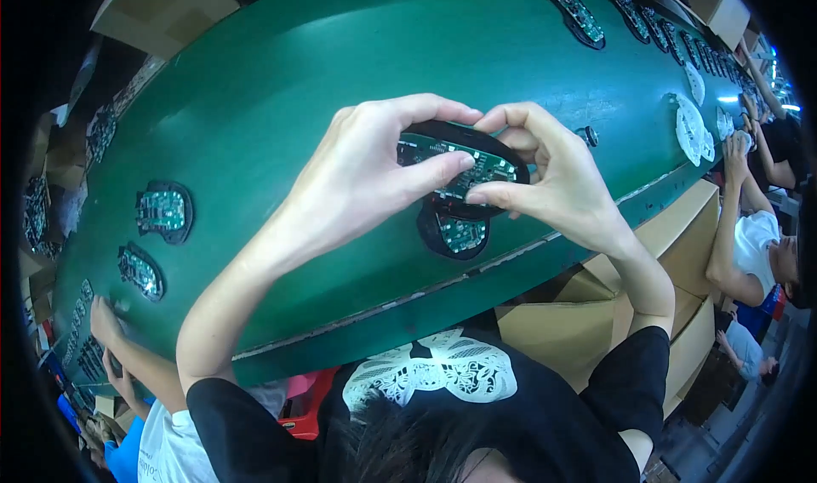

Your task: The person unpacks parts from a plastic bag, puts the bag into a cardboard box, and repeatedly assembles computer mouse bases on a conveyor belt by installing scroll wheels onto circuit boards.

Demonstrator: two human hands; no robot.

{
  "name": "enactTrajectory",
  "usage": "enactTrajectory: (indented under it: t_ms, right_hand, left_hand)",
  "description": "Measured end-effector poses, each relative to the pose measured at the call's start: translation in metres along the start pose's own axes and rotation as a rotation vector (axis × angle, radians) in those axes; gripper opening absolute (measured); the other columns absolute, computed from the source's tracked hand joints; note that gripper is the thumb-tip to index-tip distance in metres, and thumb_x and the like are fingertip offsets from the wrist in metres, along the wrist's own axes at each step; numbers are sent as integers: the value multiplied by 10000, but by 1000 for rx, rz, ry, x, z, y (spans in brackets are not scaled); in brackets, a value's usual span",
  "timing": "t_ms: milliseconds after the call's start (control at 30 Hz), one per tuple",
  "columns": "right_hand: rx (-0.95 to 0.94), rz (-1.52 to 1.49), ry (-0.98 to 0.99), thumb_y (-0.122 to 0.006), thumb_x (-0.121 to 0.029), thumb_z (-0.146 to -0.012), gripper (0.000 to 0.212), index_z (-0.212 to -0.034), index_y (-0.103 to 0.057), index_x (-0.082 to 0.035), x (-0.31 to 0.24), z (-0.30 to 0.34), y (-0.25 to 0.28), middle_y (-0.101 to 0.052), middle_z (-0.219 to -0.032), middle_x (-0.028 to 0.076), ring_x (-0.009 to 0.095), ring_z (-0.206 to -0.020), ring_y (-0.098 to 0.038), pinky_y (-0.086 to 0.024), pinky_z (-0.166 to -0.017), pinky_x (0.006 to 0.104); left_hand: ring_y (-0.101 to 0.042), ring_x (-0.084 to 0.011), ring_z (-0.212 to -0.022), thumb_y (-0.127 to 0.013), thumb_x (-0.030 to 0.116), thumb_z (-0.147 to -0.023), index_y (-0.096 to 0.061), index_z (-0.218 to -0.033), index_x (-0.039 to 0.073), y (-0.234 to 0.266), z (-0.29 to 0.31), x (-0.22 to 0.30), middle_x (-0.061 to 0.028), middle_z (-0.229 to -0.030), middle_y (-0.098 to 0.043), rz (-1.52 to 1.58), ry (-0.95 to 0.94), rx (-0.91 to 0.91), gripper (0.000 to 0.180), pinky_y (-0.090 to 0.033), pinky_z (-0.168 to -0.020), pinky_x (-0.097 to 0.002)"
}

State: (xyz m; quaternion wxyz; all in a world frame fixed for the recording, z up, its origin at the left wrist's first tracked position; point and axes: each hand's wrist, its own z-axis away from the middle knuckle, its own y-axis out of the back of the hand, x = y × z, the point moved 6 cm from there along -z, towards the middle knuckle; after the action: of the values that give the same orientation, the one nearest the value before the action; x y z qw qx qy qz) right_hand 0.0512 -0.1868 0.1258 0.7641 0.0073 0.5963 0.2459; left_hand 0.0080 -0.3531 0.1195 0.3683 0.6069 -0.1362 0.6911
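Both my hands hold a computer mouse base (489,168), a black curved shell with a green circuit board in it, above the green work surface. My left hand (362,160) grips its left part, the thumb pressed on the board and the fingers along the far edge. My right hand (557,172) closes round the right end, thumb at the near edge and fingertips at the far edge. Just below, a second mouse base (464,234) lies on the surface, partly covered by the held one. Beyond my right hand sits a small round part (587,136).
Two similar bases (166,212) (140,270) lie at the left. Another base (579,15) and a row of several (664,34) run along the far right. White flat pieces (691,130) lie near the right edge. Cardboard boxes (562,338) stand below the front edge. Co-workers' hands (106,325) work on either side.
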Motion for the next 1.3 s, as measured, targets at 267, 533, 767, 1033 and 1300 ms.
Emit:
enactTrajectory:
  t_ms: [267,533,767,1033,1300]
  right_hand:
    - [-91,-90,-208,-701,-252,-962,433,-1260,-630,53,12,22,-8,-713,-1026,76,99,-882,-655,-550,-610,250]
    - [-80,-63,-147,-678,-263,-968,415,-1256,-655,35,13,29,-11,-724,-1008,87,103,-855,-652,-537,-610,261]
    - [107,58,-9,-706,-262,-949,421,-1230,-667,49,25,30,-15,-733,-938,102,68,-793,-626,-475,-557,252]
    - [-105,-329,-190,-674,-283,-962,466,-1293,-628,42,20,27,-20,-709,-1021,91,99,-877,-673,-549,-528,225]
    - [-105,-581,-214,-623,-231,-959,312,-1141,-636,22,23,28,-29,-670,-1017,55,103,-930,-652,-598,-557,257]
  left_hand:
    - [-666,-178,-1030,-670,116,-936,-604,-1347,28,-16,21,5,-132,-1171,-692,-6,-28,-33,425,-535,-928,-338]
    - [-645,-209,-1080,-641,46,-924,-578,-1388,60,-21,28,9,-121,-1272,-676,-4,15,-88,469,-532,-954,-356]
    - [-658,-205,-1016,-644,4,-907,-580,-1394,77,-25,32,6,-103,-1273,-682,-126,-289,95,496,-529,-944,-352]
    - [-633,-162,-971,-690,110,-909,-381,-1537,64,-7,32,12,-140,-1088,-654,168,20,-1,702,-560,-808,-317]
    - [-621,-194,-1121,-768,105,-850,-359,-1505,3,-22,45,-5,-158,-1281,-566,405,-84,254,779,-531,-961,-333]
